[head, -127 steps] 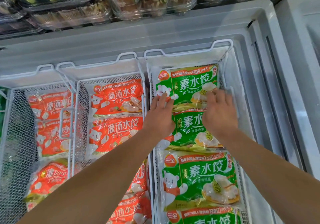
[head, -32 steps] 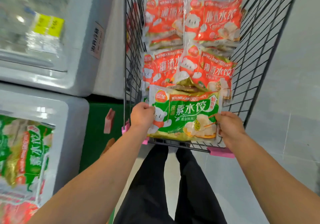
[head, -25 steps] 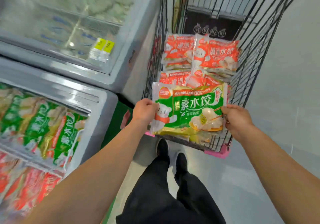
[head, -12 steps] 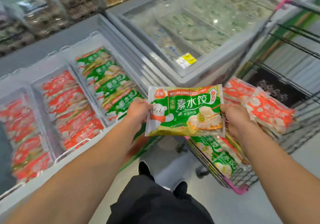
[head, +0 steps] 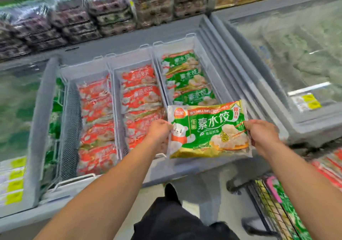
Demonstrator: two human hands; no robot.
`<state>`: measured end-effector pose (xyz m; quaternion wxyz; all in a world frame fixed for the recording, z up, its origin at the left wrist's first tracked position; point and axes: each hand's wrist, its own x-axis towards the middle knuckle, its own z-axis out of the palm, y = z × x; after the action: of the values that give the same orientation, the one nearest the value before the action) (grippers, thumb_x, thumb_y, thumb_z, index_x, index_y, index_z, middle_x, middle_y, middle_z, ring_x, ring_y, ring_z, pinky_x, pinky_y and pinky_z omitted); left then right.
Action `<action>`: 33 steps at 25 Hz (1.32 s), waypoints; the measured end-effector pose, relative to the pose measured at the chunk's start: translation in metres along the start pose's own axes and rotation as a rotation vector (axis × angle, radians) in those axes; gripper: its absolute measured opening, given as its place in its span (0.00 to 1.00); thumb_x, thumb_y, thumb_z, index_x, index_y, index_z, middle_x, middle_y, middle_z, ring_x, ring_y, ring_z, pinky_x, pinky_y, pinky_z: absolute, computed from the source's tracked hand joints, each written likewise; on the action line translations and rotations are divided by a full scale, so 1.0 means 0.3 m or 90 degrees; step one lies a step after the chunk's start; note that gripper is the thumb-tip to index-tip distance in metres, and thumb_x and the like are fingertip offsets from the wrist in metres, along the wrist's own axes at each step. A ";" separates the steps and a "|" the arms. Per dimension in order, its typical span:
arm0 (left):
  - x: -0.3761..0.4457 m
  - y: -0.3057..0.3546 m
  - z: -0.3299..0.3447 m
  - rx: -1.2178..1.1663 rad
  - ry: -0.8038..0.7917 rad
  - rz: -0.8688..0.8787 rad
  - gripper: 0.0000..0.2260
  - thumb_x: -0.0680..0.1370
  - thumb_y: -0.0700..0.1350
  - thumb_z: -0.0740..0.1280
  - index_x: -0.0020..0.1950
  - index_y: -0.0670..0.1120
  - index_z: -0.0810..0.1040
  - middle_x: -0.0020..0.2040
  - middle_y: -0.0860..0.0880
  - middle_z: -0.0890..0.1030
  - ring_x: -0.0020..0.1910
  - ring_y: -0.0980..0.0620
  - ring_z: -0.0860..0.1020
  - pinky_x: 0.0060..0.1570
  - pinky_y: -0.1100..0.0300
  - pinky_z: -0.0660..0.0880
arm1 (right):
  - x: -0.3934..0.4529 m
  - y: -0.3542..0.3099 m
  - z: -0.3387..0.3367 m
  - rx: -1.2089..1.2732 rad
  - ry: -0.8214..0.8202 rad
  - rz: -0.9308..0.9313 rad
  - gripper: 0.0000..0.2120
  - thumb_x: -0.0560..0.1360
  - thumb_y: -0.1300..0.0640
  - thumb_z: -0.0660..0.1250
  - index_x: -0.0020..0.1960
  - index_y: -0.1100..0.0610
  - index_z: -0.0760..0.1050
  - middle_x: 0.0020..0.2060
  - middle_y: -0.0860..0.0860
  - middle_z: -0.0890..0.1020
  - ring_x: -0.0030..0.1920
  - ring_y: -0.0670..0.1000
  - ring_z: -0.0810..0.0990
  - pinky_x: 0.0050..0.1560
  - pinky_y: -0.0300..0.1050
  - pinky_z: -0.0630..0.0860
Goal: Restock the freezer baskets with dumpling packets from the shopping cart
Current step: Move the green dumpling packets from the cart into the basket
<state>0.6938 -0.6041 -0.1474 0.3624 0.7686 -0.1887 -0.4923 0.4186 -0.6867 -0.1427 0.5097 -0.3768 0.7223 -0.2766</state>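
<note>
Green dumpling packet (head: 209,130) held face-up, long axis left-right.

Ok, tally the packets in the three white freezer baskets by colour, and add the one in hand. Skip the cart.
Orange packets: 7 showing, across two baskets; blur may hide more.
Green packets: 4, with 3 in the right basket and 1 held packet gripped by the left hand and right hand.
Total: 11.
</note>
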 end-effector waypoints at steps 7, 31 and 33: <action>0.215 0.019 -0.106 -0.028 0.031 -0.045 0.11 0.74 0.36 0.69 0.33 0.45 0.75 0.30 0.46 0.77 0.28 0.50 0.73 0.28 0.62 0.68 | 0.128 -0.147 0.240 -0.083 -0.010 -0.025 0.05 0.75 0.60 0.66 0.41 0.57 0.78 0.38 0.54 0.82 0.39 0.53 0.79 0.43 0.49 0.76; 0.443 -0.141 0.317 0.183 0.057 -0.234 0.14 0.77 0.39 0.66 0.63 0.43 0.75 0.48 0.44 0.79 0.47 0.43 0.77 0.42 0.58 0.71 | 0.589 0.016 0.259 -0.546 -0.281 0.024 0.11 0.73 0.62 0.67 0.55 0.55 0.74 0.50 0.54 0.81 0.52 0.58 0.78 0.45 0.45 0.71; 0.432 -0.133 0.319 0.175 0.051 -0.240 0.21 0.78 0.40 0.66 0.71 0.43 0.70 0.57 0.44 0.80 0.53 0.43 0.78 0.47 0.56 0.75 | 0.576 0.001 0.246 -0.526 -0.315 0.056 0.16 0.72 0.61 0.68 0.58 0.55 0.71 0.51 0.53 0.79 0.51 0.56 0.77 0.46 0.44 0.70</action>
<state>0.6632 -0.6968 -0.2816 0.1633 0.8513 -0.0928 -0.4899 0.4544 -0.8305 -0.2583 0.4854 -0.5710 0.6442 0.1530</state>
